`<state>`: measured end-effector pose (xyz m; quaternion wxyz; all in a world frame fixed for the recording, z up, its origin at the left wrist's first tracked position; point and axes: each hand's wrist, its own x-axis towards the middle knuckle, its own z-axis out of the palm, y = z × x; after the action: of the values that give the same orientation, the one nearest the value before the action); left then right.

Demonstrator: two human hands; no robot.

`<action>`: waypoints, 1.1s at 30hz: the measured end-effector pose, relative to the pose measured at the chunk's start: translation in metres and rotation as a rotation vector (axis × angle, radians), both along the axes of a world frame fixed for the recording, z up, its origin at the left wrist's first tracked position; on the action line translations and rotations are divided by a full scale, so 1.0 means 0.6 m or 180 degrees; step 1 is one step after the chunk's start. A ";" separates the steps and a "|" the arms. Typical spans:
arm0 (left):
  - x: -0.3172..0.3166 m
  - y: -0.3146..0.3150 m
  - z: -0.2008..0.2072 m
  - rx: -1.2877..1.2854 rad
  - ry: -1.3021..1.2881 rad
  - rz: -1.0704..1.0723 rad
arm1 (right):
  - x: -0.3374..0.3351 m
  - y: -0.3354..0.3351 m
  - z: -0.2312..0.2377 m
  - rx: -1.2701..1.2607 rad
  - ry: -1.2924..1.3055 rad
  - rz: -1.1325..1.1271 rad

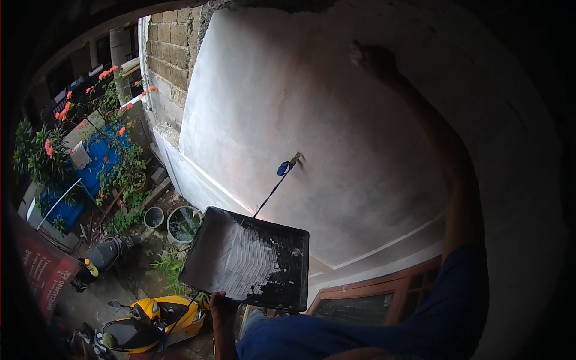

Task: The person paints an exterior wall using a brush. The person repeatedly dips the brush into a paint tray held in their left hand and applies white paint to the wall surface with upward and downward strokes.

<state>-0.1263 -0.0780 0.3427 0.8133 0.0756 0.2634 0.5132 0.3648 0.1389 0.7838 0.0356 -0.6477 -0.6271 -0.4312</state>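
Tray [246, 261] — a black paint tray streaked with white — sits level in front of the person's chest, held from below at its near edge by the left hand [223, 307], whose fingers close on the rim. The right hand [373, 60] is stretched high against the pale plastered wall [288, 102]; it is dark and blurred, so I cannot tell whether it is open or gripping anything. A thin dark pole [273, 193] runs from behind the tray up to a blue fitting [284, 168] touching the wall.

To do this well, I judge the tray should stay flat, with the paint pooled at its deep end, while the raised arm works without leaning the body out — the ground lies far below.

Down there, at lower left, a dark red sign [42, 267] with pale lettering stands tilted beside a black scooter [108, 252]. A yellow scooter [150, 321] is parked under the tray, two round tubs [174, 222] stand near the wall's foot, and a blue sheet [99, 165] shows among red-flowered bushes [54, 144].
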 end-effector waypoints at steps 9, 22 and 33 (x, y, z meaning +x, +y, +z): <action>0.026 0.012 -0.022 -0.0128 -0.0386 -0.0211 | 0.104 -0.072 0.073 0.1044 -0.0654 0.0852; 0.015 0.019 -0.003 -0.0107 -0.0101 -0.0287 | 0.059 -0.113 0.110 0.1429 -0.0618 0.1190; 0.027 0.035 -0.022 0.0108 -0.0342 -0.0525 | -0.031 -0.137 -0.243 -0.0354 0.0771 0.0116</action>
<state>-0.1099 -0.0570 0.3295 0.8644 0.0832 0.2035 0.4522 0.3465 0.0568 0.6380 0.0828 -0.6845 -0.6528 -0.3137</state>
